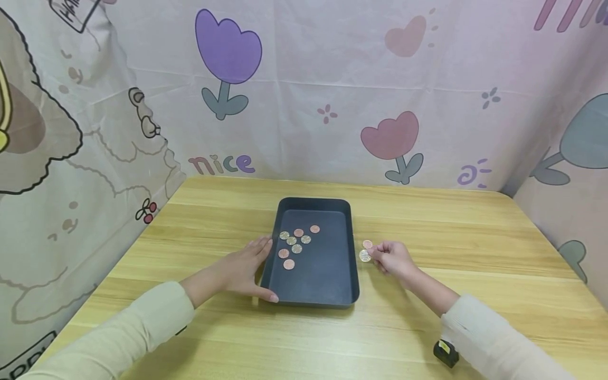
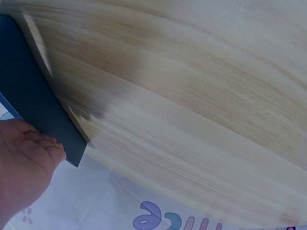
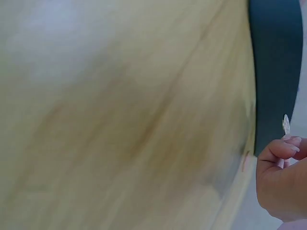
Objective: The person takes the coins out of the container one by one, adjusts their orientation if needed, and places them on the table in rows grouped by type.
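Note:
A dark rectangular baking tray lies on the wooden table, with several copper and pale gold coins scattered over the left part of its floor. My left hand rests against the tray's left wall, fingers straight and thumb near the front corner. Just beyond the tray's right wall, my right hand pinches a pale, shiny coin between thumb and fingertips. Close to those fingertips is a copper coin, seen nearly edge-on in the right wrist view.
Near the right sleeve sits a small black object with a yellow label, partly covered by the sleeve. A printed cloth with flowers and lettering hangs behind the table and along its sides.

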### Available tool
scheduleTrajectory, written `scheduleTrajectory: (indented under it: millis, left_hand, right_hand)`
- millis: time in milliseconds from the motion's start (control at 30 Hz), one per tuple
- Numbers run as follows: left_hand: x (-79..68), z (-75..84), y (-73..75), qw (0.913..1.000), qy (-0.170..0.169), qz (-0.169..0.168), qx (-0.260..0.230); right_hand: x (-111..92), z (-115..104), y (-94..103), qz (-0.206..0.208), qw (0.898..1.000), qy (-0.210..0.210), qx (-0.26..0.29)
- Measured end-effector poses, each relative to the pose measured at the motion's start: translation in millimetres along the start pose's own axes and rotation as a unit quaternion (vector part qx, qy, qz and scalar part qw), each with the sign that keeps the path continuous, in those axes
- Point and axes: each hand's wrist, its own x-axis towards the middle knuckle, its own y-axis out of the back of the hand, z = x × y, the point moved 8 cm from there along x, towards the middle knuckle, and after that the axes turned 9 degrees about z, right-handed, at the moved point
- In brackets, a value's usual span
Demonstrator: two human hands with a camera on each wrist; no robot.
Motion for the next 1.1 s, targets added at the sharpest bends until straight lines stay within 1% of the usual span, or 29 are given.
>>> scheduleTrajectory:
  millis: [100, 233, 333, 500, 633, 800, 900, 1033, 1100]
  left_hand:
    - [0.6, 0.0, 0.2, 1.0000, -0.001, 0.001, 0.001]
    - [0.5, 0.5, -0.1, 1.0000, -0.005, 0.001, 0.000]
    - [0.0, 0.9, -0.7, 1.0000, -0.004, -0.002, -0.003]
    - [-0.4, 0.5, -1.4, 1.0000, -0.002, -0.002, -0.007]
    - [0.0, 0.7, -1.5, 1.0000, -0.004, -0.001, -0.007]
    - [0.2, 0.9, -2.0, 1.0000, -0.004, -0.002, -0.007]
    - [0.3, 0.5, -2.1, 1.0000, -0.003, -0.001, -0.008]
    - [0.4, -0.6, -2.2, 1.0000, -0.003, 0.001, -0.007]
    - [0.5, -1.0, -2.2, 1.0000, -0.003, 0.001, -0.007]
  right_hand:
    - [0, 8, 2.4, 0.003, 1.000, -0.010, -0.023]
    - [0, 16, 4.3, 0.011, 0.997, -0.009, -0.078]
    - [1, 21, 5.5, 0.018, 0.994, -0.010, -0.104]
    - [3, 23, 7.0, 0.026, 0.993, -0.013, -0.118]
    - [3, 23, 7.6, 0.024, 0.992, -0.008, -0.127]
    - [2, 22, 8.8, 0.025, 0.991, -0.006, -0.128]
    - [2, 16, 10.7, 0.040, 0.991, 0.012, -0.123]
    - [3, -5, 11.2, 0.063, 0.990, 0.068, -0.110]
    - [3, -16, 9.3, 0.070, 0.989, 0.088, -0.093]
